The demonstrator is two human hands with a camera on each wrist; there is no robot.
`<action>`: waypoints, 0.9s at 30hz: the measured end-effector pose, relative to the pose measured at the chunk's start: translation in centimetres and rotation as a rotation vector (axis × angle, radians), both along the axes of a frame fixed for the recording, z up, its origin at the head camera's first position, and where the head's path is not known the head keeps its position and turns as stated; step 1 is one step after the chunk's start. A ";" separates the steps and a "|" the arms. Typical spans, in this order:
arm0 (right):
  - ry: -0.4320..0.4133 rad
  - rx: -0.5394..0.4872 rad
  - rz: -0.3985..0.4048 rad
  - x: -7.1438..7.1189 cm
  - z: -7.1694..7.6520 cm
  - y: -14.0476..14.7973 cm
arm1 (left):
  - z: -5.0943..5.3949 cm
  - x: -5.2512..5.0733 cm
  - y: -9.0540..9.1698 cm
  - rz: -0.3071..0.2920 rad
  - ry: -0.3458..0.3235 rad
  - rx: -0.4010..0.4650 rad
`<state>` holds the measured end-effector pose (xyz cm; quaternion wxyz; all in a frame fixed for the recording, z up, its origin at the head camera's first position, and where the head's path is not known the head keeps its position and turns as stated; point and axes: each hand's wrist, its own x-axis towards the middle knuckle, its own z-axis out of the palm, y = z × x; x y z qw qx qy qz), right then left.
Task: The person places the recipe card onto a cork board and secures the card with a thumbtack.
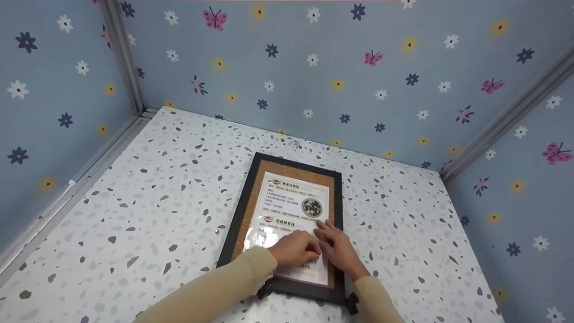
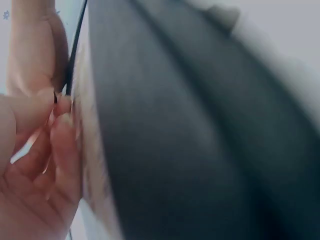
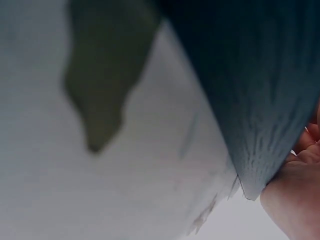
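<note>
A black-edged board (image 1: 338, 294) with a brown cork-like surface lies on the speckled table. On it is a glossy printed sheet (image 1: 287, 197) with text and round food pictures. My left hand (image 1: 296, 248) is over the sheet's lower half, fingers curled; a tiny dark spot shows by its thumb in the left wrist view, and I cannot tell what it is. Beside it my right hand (image 1: 337, 249) rests at the sheet's right edge, fingers loosely extended, close to the left fingertips. The dark border (image 2: 150, 125) fills much of the left wrist view, and a dark edge (image 3: 250, 100) crosses the right wrist view.
The white table (image 1: 134, 202) has grey speckles. Blue panels (image 1: 291, 89) with flowers and butterflies stand behind it and at both sides, joined by grey metal posts (image 1: 123, 58). Small black pieces (image 1: 352, 303) sit below the board's lower edge near the wrists.
</note>
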<state>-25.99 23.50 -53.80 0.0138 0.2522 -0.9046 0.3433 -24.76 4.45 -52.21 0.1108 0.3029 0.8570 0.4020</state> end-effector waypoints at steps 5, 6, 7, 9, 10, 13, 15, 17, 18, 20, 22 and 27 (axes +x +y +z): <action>-0.020 -0.010 -0.013 0.0 0.1 0.0 | -0.2 -0.2 0.5 0.055 0.002 -0.021; -0.030 -0.010 -0.021 0.1 0.1 -0.1 | -0.2 -0.2 0.5 0.059 0.004 -0.027; -0.042 -0.009 -0.028 0.1 0.2 -0.1 | -0.3 -0.2 0.6 0.062 0.006 -0.033; -0.057 -0.007 -0.039 0.1 0.2 -0.2 | -0.4 -0.3 0.8 0.071 0.002 -0.046; -0.062 -0.003 -0.042 0.1 0.2 -0.2 | -0.3 -0.3 0.9 0.076 -0.003 -0.053; -0.062 0.003 -0.044 0.0 0.2 -0.2 | -0.1 -0.4 1.0 0.084 -0.030 -0.068; -0.052 0.004 -0.041 0.0 0.2 -0.2 | 0.2 -0.4 1.0 0.084 -0.045 -0.072; -0.044 0.005 -0.039 0.0 0.2 -0.1 | 0.6 -0.5 1.0 0.074 -0.055 -0.074; -0.041 0.005 -0.038 0.0 0.3 -0.1 | 0.7 -0.5 1.1 0.072 -0.059 -0.075; -0.028 0.006 -0.031 0.1 0.3 -0.1 | 0.9 -0.6 1.2 0.071 -0.068 -0.078; -0.022 0.000 -0.029 0.1 0.2 -0.1 | 1.1 -0.7 1.2 0.078 -0.078 -0.079; -0.040 -0.010 -0.048 0.1 0.1 -0.1 | 1.2 -0.8 1.5 0.103 -0.109 -0.083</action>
